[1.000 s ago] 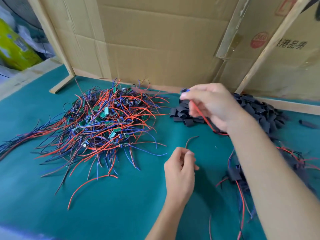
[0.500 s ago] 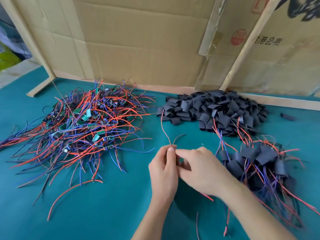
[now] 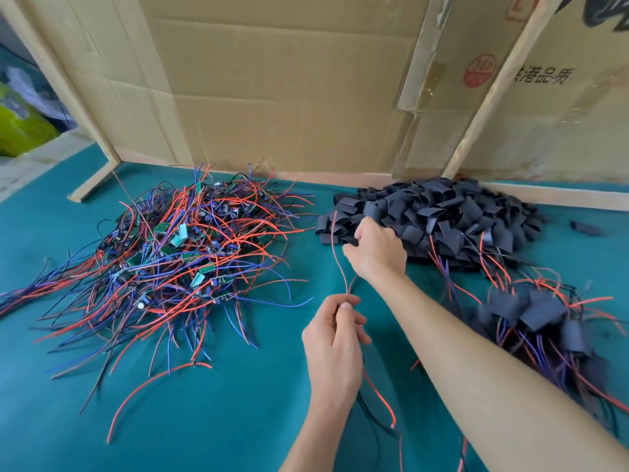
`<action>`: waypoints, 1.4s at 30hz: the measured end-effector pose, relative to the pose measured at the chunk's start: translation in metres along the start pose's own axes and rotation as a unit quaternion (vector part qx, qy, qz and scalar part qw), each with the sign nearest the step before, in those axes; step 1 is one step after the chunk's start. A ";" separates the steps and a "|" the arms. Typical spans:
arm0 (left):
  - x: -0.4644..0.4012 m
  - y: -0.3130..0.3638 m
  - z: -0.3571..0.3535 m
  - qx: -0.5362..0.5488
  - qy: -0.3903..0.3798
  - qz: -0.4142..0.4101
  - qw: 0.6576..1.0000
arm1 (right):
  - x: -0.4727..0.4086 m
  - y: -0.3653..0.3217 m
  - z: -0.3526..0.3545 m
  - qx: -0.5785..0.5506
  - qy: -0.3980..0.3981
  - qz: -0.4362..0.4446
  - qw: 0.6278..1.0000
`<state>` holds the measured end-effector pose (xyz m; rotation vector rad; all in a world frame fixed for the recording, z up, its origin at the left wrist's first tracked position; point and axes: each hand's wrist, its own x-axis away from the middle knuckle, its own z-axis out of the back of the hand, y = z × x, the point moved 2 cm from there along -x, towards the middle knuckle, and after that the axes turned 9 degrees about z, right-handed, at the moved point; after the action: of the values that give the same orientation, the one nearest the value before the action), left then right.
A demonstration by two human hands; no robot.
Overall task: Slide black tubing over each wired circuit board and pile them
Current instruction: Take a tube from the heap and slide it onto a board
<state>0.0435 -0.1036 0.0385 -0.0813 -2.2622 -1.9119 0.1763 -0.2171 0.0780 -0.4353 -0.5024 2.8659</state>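
Note:
My left hand (image 3: pixel 333 338) pinches the wires of one wired circuit board (image 3: pixel 335 247) at the table's middle; its red wire curves up from my fingers and more wire trails below the hand. The board itself is hidden in my palm. My right hand (image 3: pixel 376 250) reaches into the near edge of the heap of black tubing pieces (image 3: pixel 442 216), fingers curled among them; whether it grips one I cannot tell. A big tangle of bare wired boards (image 3: pixel 177 253) lies to the left. Sleeved boards (image 3: pixel 541 321) are piled at the right.
A teal cloth (image 3: pixel 211 420) covers the table. Cardboard sheets (image 3: pixel 289 90) in a wooden frame wall off the back. One loose tubing piece (image 3: pixel 585 228) lies at the far right. A yellow-green bag (image 3: pixel 20 131) sits beyond the table's left edge.
My right hand left the left hand and reached forward into the black tubing heap. The left hand stayed in place, still holding the wires.

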 end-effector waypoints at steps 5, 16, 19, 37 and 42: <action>-0.001 0.000 0.001 0.003 -0.002 0.000 1.000 | 0.004 0.021 -0.004 -0.065 0.026 0.008 0.998; 0.002 0.001 0.000 -0.013 -0.003 -0.009 1.000 | -0.007 0.018 -0.001 -0.095 -0.009 0.002 0.995; 0.002 0.001 0.000 -0.013 -0.009 -0.010 1.000 | 0.019 0.022 0.020 -0.248 0.016 -0.029 0.968; -0.001 -0.001 -0.001 -0.055 0.023 -0.059 0.996 | 0.114 0.029 0.043 -0.616 -0.137 -0.006 0.776; 0.000 -0.001 0.000 -0.042 0.028 -0.059 0.997 | 0.114 0.033 0.045 -0.594 -0.157 0.045 0.787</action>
<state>0.0432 -0.1038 0.0373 0.0963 -2.1962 -2.0417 0.0505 -0.2337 0.0781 -0.1015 -2.3808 2.2849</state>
